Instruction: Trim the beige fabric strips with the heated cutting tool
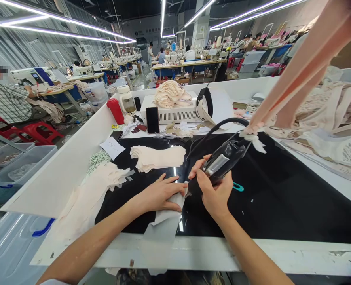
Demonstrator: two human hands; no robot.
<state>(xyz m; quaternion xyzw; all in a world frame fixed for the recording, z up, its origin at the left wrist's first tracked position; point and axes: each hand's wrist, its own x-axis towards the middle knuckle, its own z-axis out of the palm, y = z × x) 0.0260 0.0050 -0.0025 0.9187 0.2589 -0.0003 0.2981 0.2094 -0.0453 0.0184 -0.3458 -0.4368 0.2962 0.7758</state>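
My left hand point(165, 194) lies with its fingers spread on a pale fabric piece point(166, 215) that hangs over the table's front edge. My right hand point(213, 190) is wrapped round a black corded handheld tool point(222, 160), whose lower end is beside the fabric's right edge, close to my left fingertips. Behind my left hand a stack of cut cream fabric pieces point(158, 157) rests on the black work surface point(270, 198). More cream fabric point(89, 194) is heaped at the left. A small teal item point(238, 187) sits just right of my right hand.
Farther back are a white box point(175, 114) topped with bundled fabric, a phone point(152, 120), a red cup point(115, 111) and a jug point(126, 99). Peach fabric strips point(300, 75) hang at the right. A person in a checked shirt point(6, 97) sits at the far left.
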